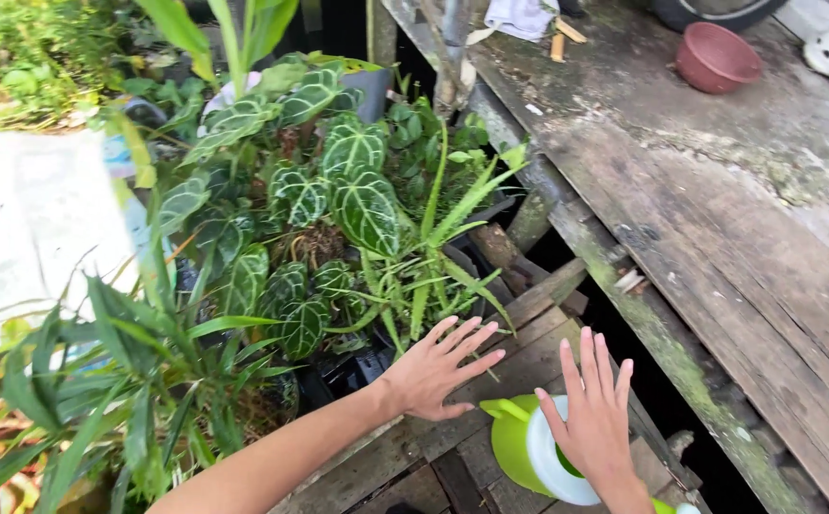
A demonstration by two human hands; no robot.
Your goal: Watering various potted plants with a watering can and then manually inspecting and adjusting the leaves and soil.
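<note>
1. Here, at the far left, a pale sheet (24, 224) lies spread on the ground, with low green growth (14, 48) beyond it.
2. Next to it, narrow-leaved plants (119, 381) fill the lower left corner, and their blades hang over the person's forearm.
3. In the middle stands a cluster of dark heart-shaped leaves with white veins (348, 190); a slim fern-like plant (433, 257) rises on its right side, and black pots (357, 366) show under the foliage.
4. The left hand (438, 366) reaches out from the lower left, palm down, fingers spread and flat. It hovers at the edge of the foliage, just beside the black pots and over the wooden planks (529, 362). It holds nothing.
5. The right hand (590, 419) is just to the right, fingers also spread wide and pointing up. Its palm lies over the white rim of a lime-green watering can (514, 447), which stands on the planks at the bottom edge. Whether the palm presses on the can or only hovers over it cannot be told; the fingers do not wrap around it.
6. Right of the hands, a dark gap (643, 371) runs between the planks and a weathered, mossy wooden deck (738, 219).
7. At the top right, a reddish-brown bowl (716, 57) sits on the deck.
</note>
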